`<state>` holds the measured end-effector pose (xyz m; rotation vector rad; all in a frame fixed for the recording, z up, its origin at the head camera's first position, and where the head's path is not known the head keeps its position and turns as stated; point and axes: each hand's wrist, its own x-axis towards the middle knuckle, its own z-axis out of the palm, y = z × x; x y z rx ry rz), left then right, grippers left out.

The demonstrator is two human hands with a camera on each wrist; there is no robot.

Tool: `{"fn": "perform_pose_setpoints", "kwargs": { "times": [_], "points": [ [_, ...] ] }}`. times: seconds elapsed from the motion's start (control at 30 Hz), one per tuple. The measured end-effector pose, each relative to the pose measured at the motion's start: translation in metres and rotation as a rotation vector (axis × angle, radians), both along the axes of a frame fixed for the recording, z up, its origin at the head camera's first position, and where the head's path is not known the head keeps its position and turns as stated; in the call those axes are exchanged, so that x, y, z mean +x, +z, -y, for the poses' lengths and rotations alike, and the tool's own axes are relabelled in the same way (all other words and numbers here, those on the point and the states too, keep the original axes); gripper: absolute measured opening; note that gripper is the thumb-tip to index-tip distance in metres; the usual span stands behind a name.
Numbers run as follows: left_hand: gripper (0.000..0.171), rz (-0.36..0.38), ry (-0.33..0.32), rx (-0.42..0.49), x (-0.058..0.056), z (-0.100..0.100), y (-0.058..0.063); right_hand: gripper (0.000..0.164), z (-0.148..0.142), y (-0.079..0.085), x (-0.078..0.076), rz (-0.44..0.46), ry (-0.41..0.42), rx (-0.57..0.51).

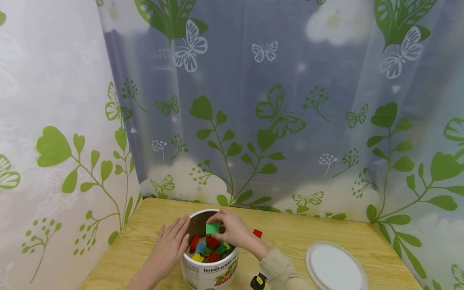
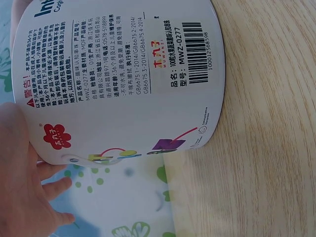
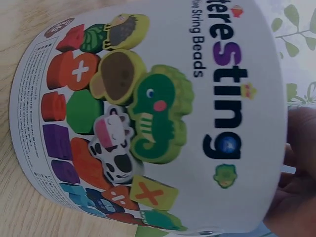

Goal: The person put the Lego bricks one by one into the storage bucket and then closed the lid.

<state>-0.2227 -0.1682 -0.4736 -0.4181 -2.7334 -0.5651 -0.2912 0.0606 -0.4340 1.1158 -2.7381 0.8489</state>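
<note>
A white round bucket (image 1: 208, 274) with printed pictures and lettering stands on the wooden table. Inside it lie several toy blocks, among them a yellow block (image 1: 197, 257), a blue block (image 1: 200, 247) and a red block (image 1: 213, 257). Over the bucket's opening, my right hand (image 1: 232, 228) pinches a green block (image 1: 212, 229) between thumb and fingers. My left hand (image 1: 173, 237) rests against the bucket's left rim with its fingers straight. In the left wrist view, that hand lies beside the bucket's printed wall; the right wrist view hides the green block behind the bucket.
A white round lid (image 1: 337, 266) lies on the table to the right. Behind the right wrist is a small red block (image 1: 257, 233). The wooden table (image 1: 282, 225) ends at a patterned curtain (image 1: 232, 121) at the back.
</note>
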Motion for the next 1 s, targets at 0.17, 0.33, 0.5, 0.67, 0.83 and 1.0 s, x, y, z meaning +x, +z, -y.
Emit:
{"fn": "perform_pose_setpoints", "kwargs": {
  "times": [0.17, 0.33, 0.5, 0.67, 0.83, 1.0],
  "points": [
    [0.05, 0.001, -0.006, 0.004, -0.001, 0.0, -0.001, 0.03, 0.004, -0.004, 0.001, -0.008, 0.011, 0.068],
    [0.05, 0.006, -0.01, 0.003, -0.001, 0.001, -0.002, 0.03, 0.007, -0.009, 0.0, -0.042, 0.009, 0.118],
    [0.05, 0.017, -0.013, 0.009, -0.002, 0.002, -0.002, 0.031, 0.008, -0.011, 0.002, -0.04, 0.019, 0.148],
    [0.05, 0.009, -0.013, 0.009, -0.002, 0.001, -0.002, 0.03, 0.006, -0.012, 0.003, -0.036, 0.035, 0.106],
    [0.05, 0.007, -0.013, 0.007, -0.001, 0.001, -0.002, 0.026, -0.001, -0.007, 0.004, 0.01, 0.021, -0.039],
    [0.05, 0.004, -0.012, 0.011, -0.001, 0.001, -0.003, 0.027, -0.013, -0.001, 0.003, 0.04, -0.005, -0.24]
  ]
}}
